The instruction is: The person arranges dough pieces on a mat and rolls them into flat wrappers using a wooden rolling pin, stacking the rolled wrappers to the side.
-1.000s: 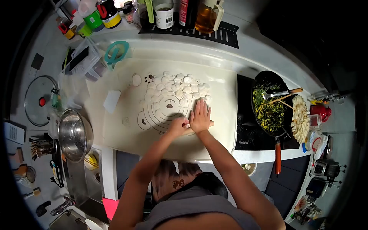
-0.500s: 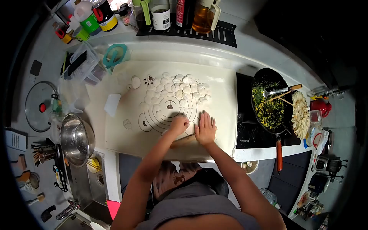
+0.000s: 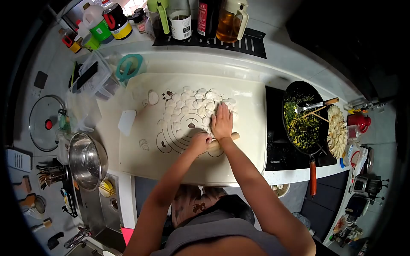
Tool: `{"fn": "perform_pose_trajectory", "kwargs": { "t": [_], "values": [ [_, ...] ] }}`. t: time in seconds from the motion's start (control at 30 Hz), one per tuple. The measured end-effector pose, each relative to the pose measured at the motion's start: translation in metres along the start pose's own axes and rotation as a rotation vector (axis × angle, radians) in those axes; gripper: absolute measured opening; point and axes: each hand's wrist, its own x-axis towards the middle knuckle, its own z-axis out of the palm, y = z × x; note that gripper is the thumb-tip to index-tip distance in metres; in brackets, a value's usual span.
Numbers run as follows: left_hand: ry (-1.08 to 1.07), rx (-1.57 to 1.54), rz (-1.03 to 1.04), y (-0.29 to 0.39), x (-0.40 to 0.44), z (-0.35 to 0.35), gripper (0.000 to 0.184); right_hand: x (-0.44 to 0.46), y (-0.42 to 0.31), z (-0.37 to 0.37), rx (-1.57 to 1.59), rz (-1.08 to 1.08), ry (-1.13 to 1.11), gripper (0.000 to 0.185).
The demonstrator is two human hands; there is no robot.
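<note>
A cream mat (image 3: 252,158) printed with a bear face covers the counter. My right hand (image 3: 222,122) lies flat with its fingers stretched out, its palm on a wooden rolling pin (image 3: 235,136). Beside it on the left, my left hand (image 3: 199,142) is closed, thumb and fingers together near the pin's left part; what they pinch is mostly hidden, probably a dough edge. Many small pale dough pieces (image 3: 180,103) are spread over the mat beyond my hands. A white scraper (image 3: 127,122) rests on the mat's left side.
Right of the mat, a black pan (image 3: 301,123) of chopped green and yellow filling sits on a cooktop (image 3: 275,149), beside a tray of folded dumplings (image 3: 336,134). A steel bowl (image 3: 87,161) stands at the left by the sink. Bottles and an oil jug (image 3: 231,23) line the back.
My right hand has moved forward with the rolling pin under it, after being lower and nearer the mat's front half a second ago. My left hand stays beside it, fingers closed.
</note>
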Motion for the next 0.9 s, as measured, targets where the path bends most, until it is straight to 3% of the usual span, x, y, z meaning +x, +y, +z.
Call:
{"fn": "perform_pose_trajectory", "kwargs": {
  "t": [0.13,0.2,0.33,0.47,0.67,0.8,0.9],
  "values": [
    [0.021,0.105,0.079,-0.005,-0.001,0.014,0.013,-0.053,0.012,-0.011,-0.051,0.009,-0.029,0.059],
    [0.029,0.052,0.019,-0.001,-0.006,0.016,0.013,-0.11,0.026,-0.035,-0.166,-0.093,-0.079,0.062],
    [-0.037,-0.054,-0.128,0.001,-0.016,0.007,0.014,-0.13,0.029,-0.05,-0.129,-0.126,-0.09,0.061],
    [-0.065,-0.056,-0.099,0.007,-0.02,-0.005,0.013,-0.08,0.015,-0.037,-0.152,-0.159,-0.058,0.062],
    [-0.043,0.02,-0.073,-0.001,-0.007,-0.008,0.015,-0.013,0.003,-0.007,-0.06,-0.023,0.033,0.056],
    [-0.093,-0.082,-0.05,0.015,0.0,-0.01,0.013,-0.029,0.007,-0.011,-0.013,-0.009,0.022,0.058],
    [-0.055,0.066,0.104,0.003,-0.005,0.008,0.014,-0.086,0.02,-0.03,-0.112,-0.058,-0.052,0.064]
  ]
}}
